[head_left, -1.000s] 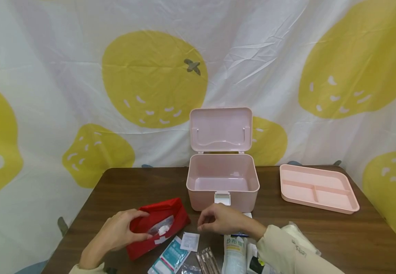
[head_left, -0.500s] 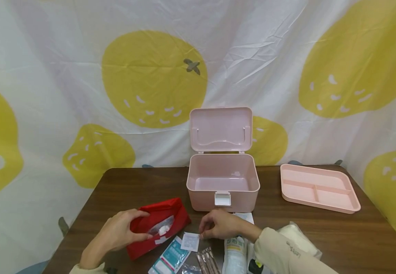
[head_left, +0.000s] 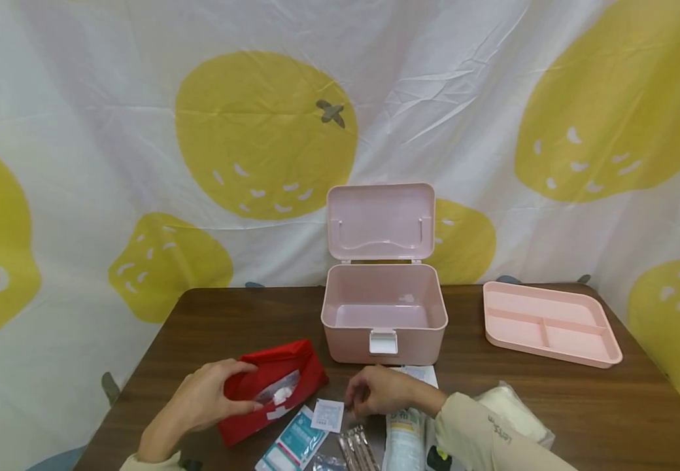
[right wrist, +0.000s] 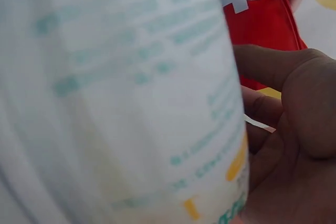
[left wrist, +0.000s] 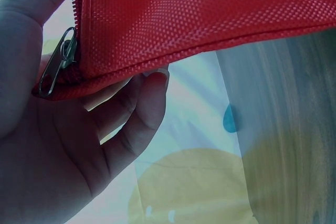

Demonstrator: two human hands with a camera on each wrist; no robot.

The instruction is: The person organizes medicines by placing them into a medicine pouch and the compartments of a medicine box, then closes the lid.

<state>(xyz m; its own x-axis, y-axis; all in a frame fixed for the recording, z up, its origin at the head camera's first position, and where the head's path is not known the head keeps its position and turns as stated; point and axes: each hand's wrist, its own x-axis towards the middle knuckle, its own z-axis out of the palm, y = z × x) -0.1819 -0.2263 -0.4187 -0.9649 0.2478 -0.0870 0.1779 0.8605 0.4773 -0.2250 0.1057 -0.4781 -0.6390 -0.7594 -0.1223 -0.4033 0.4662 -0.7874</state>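
My left hand (head_left: 204, 398) holds the left side of a red zip pouch (head_left: 310, 373) with a white cross. Its mouth gapes, and a clear packet with something white shows inside. In the left wrist view, the fingers lie under the pouch (left wrist: 199, 14) near its metal zip pull (left wrist: 59, 61). My right hand (head_left: 384, 390) hovers with bent fingers just right of a small white square packet (head_left: 327, 416). Whether it pinches something small is unclear; in the right wrist view a white printed package (right wrist: 126, 93) hides the fingertips. A teal-and-white packet (head_left: 295, 439) lies beside the pouch.
Brown foil strips (head_left: 358, 449), a white roll-shaped package (head_left: 405, 441) and a black-capped item (head_left: 439, 458) lie along the front. A clear bag of white material (head_left: 516, 412) is at right. Behind stand a pink box (head_left: 384, 314), lid raised, and a divided pink tray (head_left: 552, 324).
My right hand has moved slightly down and away from the pink box's latch, then a little right of the small white packet. My left hand and the pouch have stayed put.
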